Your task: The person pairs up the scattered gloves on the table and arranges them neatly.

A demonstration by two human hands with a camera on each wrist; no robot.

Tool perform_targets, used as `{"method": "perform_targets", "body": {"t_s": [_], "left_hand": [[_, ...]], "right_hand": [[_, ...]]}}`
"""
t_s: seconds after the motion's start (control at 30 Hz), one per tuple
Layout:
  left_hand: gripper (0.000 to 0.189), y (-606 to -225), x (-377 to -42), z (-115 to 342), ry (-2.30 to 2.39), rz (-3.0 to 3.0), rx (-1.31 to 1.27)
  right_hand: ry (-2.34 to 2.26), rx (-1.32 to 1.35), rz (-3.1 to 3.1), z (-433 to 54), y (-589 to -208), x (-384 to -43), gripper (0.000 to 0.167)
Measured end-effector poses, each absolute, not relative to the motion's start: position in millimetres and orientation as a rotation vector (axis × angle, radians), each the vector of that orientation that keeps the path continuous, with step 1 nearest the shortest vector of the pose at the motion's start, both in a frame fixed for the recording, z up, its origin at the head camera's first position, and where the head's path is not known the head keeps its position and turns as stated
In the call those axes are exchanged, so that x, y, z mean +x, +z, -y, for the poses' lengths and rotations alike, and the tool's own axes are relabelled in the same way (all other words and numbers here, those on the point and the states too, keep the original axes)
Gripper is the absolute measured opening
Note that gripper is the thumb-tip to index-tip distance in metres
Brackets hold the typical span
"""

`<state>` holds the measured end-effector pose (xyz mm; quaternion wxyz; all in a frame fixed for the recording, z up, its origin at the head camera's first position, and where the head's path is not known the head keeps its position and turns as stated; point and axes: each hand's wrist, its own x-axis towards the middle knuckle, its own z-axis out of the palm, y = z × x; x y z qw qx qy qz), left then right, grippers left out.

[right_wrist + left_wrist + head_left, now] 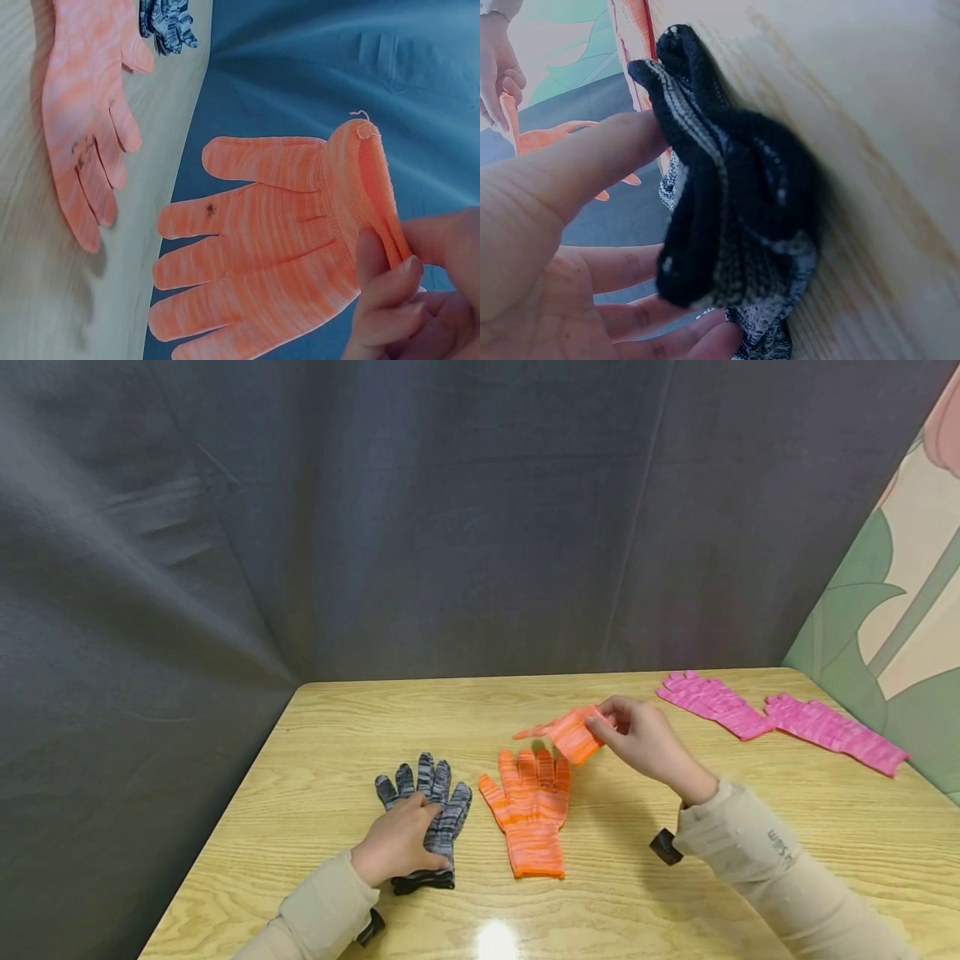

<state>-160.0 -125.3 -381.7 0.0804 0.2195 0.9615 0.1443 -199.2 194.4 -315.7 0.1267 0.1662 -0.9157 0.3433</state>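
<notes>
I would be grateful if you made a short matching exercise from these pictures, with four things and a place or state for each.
Things
1. Right hand
2. Pink gloves
3. Left hand
4. Dark cloth

Places or states
A. Hanging behind the table
B. Touching a black-and-grey glove
C. Lying on the table's right side
D. Holding up an orange glove

Pairs: 1-D, 2-C, 3-B, 4-A

white glare on table [615, 893]; faint shadows; left wrist view blurry
</notes>
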Motion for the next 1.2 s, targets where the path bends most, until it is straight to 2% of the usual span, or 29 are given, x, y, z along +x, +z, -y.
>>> {"method": "perform_targets", "body": {"t_s": [1.2], "left_hand": [[0.074,-381,-160,126,0.422,-2.870,0.654]], "right_hand": [[1.114,0.487,2.669,-171,-331,-193,0.017]]}}
